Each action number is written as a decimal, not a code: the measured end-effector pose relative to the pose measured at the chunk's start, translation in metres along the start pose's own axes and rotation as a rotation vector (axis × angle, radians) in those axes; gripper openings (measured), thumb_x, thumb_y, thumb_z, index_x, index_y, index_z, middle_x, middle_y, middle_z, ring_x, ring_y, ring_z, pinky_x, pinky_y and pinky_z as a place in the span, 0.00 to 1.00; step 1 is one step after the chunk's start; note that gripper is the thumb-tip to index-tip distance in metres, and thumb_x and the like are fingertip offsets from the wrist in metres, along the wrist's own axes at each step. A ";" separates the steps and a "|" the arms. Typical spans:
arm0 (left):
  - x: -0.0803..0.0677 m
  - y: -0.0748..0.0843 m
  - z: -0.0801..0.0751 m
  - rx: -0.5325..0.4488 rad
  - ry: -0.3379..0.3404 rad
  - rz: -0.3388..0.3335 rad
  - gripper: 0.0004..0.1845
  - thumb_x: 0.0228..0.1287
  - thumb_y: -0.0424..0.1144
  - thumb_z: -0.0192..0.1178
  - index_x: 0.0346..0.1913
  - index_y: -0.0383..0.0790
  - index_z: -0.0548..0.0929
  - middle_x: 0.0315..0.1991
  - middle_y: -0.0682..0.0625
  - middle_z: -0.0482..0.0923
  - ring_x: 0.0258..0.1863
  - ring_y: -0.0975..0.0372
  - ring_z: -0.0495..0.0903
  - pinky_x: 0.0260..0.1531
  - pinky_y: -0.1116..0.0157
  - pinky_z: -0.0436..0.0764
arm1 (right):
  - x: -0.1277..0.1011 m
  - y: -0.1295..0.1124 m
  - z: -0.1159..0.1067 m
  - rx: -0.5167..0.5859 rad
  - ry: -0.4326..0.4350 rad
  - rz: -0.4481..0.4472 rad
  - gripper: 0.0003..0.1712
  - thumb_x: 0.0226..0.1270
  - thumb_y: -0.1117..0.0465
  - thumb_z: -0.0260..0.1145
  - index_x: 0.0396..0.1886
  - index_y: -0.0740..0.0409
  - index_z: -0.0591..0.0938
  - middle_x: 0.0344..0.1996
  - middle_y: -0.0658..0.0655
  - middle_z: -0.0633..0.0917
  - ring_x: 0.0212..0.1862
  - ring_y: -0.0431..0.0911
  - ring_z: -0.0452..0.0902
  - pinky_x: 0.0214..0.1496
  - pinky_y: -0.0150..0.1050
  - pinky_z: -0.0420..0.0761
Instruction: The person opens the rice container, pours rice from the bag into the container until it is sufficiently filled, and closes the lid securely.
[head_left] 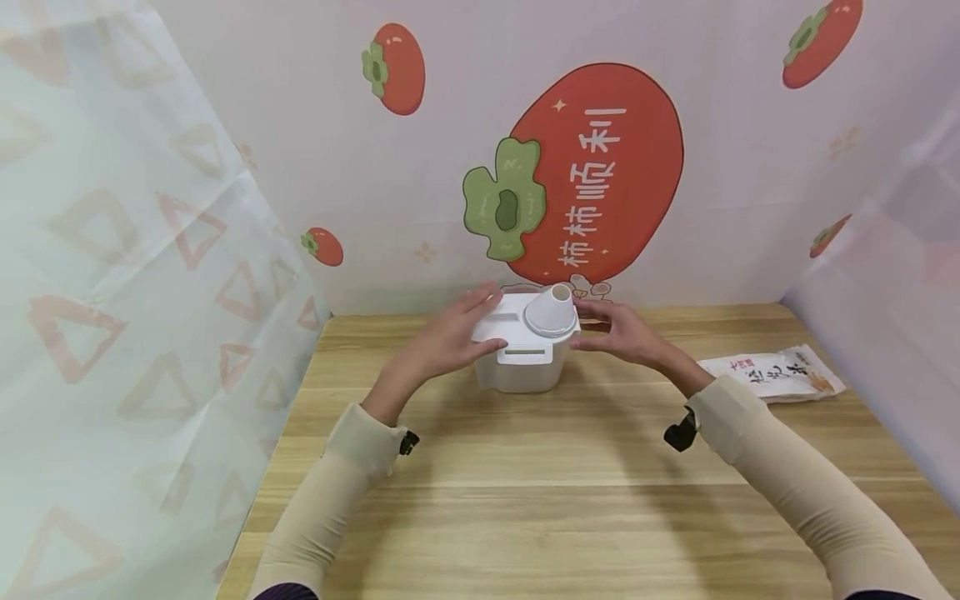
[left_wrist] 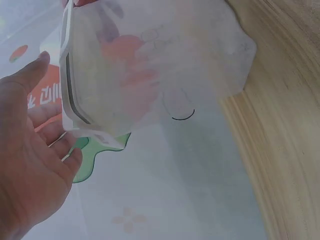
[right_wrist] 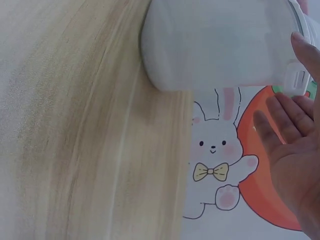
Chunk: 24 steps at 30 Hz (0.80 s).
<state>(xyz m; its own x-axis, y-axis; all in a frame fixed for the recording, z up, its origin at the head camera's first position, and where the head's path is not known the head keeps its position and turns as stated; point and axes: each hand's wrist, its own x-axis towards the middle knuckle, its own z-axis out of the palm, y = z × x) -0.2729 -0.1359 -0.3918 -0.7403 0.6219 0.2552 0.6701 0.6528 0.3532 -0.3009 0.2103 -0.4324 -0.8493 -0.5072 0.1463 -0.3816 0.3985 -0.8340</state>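
Note:
A white translucent plastic container (head_left: pixel 525 358) with a white lid and an upturned measuring cup (head_left: pixel 553 307) on top stands on the wooden table (head_left: pixel 570 467) near the back wall. My left hand (head_left: pixel 457 329) lies with straight fingers against the lid's left edge. My right hand (head_left: pixel 618 331) reaches the lid's right edge with straight fingers. In the left wrist view the container (left_wrist: pixel 150 65) sits beside my open palm (left_wrist: pixel 30 165). In the right wrist view the container (right_wrist: pixel 220 45) is just above my open right hand (right_wrist: pixel 295 150).
A sealed white food packet (head_left: pixel 776 374) lies on the table at the right. A backdrop printed with persimmons (head_left: pixel 592 175) closes the back, and patterned sheets (head_left: pixel 112 292) close both sides.

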 end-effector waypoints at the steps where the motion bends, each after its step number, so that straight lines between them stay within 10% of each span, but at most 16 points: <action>1: 0.000 0.001 0.001 0.012 -0.001 0.003 0.45 0.72 0.53 0.70 0.82 0.34 0.63 0.84 0.40 0.56 0.83 0.49 0.56 0.82 0.54 0.58 | 0.000 0.001 0.001 0.012 0.001 -0.001 0.47 0.63 0.63 0.81 0.78 0.69 0.70 0.73 0.68 0.75 0.69 0.65 0.77 0.63 0.53 0.83; 24: 0.001 0.005 0.009 0.102 -0.039 -0.023 0.44 0.75 0.55 0.65 0.82 0.35 0.61 0.85 0.42 0.54 0.85 0.52 0.51 0.84 0.57 0.50 | -0.001 0.005 0.010 0.118 0.132 -0.022 0.36 0.63 0.70 0.79 0.70 0.71 0.78 0.61 0.72 0.84 0.55 0.51 0.89 0.53 0.30 0.86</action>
<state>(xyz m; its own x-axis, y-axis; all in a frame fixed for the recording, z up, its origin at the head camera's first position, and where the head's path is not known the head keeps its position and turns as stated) -0.2696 -0.1282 -0.3978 -0.7542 0.6213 0.2125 0.6565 0.7064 0.2645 -0.2982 0.2056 -0.4424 -0.8848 -0.4066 0.2276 -0.3618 0.2918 -0.8854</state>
